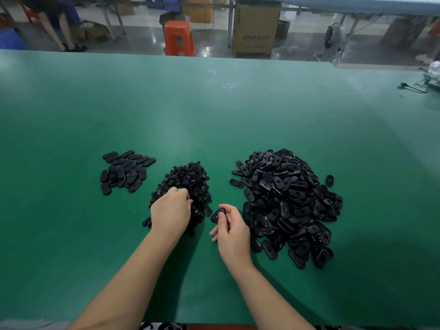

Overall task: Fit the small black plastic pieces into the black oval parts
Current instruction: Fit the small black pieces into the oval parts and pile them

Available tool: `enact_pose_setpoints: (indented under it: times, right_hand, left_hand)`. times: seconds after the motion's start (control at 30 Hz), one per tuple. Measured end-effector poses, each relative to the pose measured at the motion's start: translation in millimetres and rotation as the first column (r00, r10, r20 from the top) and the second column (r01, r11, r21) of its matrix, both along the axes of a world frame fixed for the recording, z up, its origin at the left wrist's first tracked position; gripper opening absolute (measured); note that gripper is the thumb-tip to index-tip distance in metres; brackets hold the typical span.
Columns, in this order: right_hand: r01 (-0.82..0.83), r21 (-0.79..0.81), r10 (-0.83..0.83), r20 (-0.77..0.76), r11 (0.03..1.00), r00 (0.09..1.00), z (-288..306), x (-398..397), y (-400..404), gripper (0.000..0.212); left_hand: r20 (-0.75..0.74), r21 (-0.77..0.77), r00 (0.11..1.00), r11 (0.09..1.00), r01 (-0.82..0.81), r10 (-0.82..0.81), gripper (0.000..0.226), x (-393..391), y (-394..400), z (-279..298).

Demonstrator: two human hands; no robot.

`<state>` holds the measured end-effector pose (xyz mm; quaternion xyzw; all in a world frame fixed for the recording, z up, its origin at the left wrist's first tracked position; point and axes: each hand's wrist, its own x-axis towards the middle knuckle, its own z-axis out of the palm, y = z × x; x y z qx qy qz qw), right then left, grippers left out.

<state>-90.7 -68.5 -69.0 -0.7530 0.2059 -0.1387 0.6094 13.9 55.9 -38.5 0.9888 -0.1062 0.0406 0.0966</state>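
Observation:
A heap of small black plastic pieces (188, 179) lies in the middle of the green table (214, 110). My left hand (170, 210) rests on its near side with fingers curled into the pieces; what they hold is hidden. To the right a large pile of black oval parts (290, 206) spreads out. My right hand (232, 231) pinches one black oval part (217, 215) between thumb and fingers, just left of that pile. A smaller flat group of oval parts (125, 170) lies at the left.
One loose oval part (329, 180) lies right of the big pile. Black cables (419, 85) lie at the table's far right edge. Beyond the far edge stand an orange stool (178, 36) and a cardboard box (256, 32).

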Motion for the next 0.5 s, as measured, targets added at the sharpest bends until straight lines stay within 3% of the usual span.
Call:
enact_pose_setpoints:
  times: [0.2, 0.27, 0.33, 0.37, 0.43, 0.47, 0.5]
  right_hand:
    - [0.015, 0.026, -0.015, 0.008, 1.0, 1.0, 1, 0, 1, 0.023]
    - [0.026, 0.036, -0.026, 0.009, 0.999, 1.0, 0, 0, 1, 0.023]
    - [0.032, 0.037, -0.032, 0.01, 0.999, 0.999, 0, 0, 1, 0.024]
    - [0.033, 0.035, -0.034, 0.011, 0.999, 0.999, 0, 0, 1, 0.025]
    - [0.04, 0.036, -0.041, 0.018, 0.999, 0.999, 0, 0, 1, 0.025]
    - [0.044, 0.041, -0.045, 0.023, 0.998, 0.999, 1, 0, 1, 0.026]
    - [0.047, 0.049, -0.048, 0.027, 0.998, 0.998, 1, 0, 1, 0.026]
  left_hand:
    - [0.097, -0.095, 0.995, 0.995, -0.003, 0.012, 0.02, -4, 0, 7]
    - [0.085, -0.189, 0.996, 0.982, 0.018, -0.002, 0.018, -6, -1, 13]
    - [0.01, -0.377, 0.999, 0.925, 0.041, -0.04, 0.014, -10, -4, 18]
    - [-0.065, -0.523, 0.995, 0.852, 0.027, -0.072, 0.013, -12, -6, 19]
    - [-0.268, -0.823, 0.947, 0.552, -0.131, -0.175, 0.013, -17, -12, 20]
    - [-0.354, -0.887, 0.905, 0.391, -0.245, -0.236, 0.014, -20, -13, 21]
    - [-0.404, -0.901, 0.87, 0.288, -0.325, -0.282, 0.014, -22, -15, 21]
